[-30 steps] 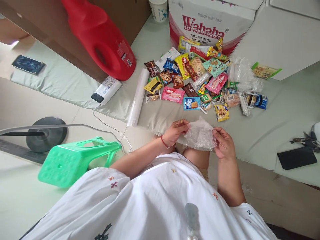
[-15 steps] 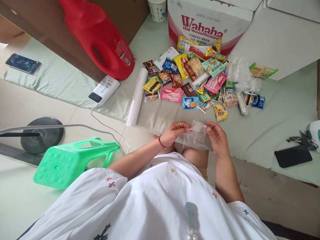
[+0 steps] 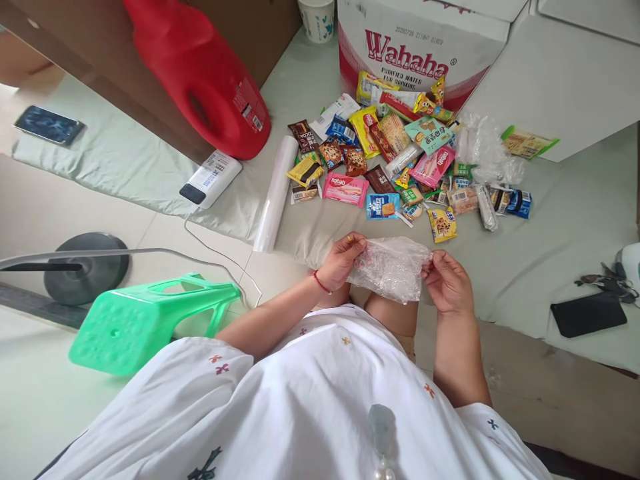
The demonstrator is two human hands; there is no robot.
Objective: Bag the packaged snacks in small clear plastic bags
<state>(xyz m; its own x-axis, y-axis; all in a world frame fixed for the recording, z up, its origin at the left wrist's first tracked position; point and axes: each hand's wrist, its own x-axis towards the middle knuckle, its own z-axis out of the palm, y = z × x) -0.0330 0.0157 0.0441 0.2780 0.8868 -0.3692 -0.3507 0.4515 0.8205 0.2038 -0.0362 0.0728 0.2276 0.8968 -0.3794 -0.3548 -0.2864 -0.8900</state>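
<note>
A clear plastic bag (image 3: 393,270) is stretched between my two hands, above my lap at the cloth's front edge. My left hand (image 3: 344,261) pinches its left upper corner, and my right hand (image 3: 449,280) pinches its right upper corner. The bag looks flat, with nothing visible inside. Beyond it lies a heap of small wrapped snacks, among them a pink wafer packet (image 3: 345,191), a blue snack packet (image 3: 383,207) and a yellow cookie packet (image 3: 443,225). More crumpled clear bags (image 3: 487,150) rest at the heap's right side.
A white carton (image 3: 420,40) stands behind the snacks. To the left are a roll of clear plastic (image 3: 275,193), a red jug (image 3: 200,80), a white power bank (image 3: 210,179), a phone (image 3: 50,125) and a green stool (image 3: 130,327). A black pouch (image 3: 587,313) lies right.
My hands have moved apart, and the bunched plastic bag is now spread out flat between them. The snacks stay where they were.
</note>
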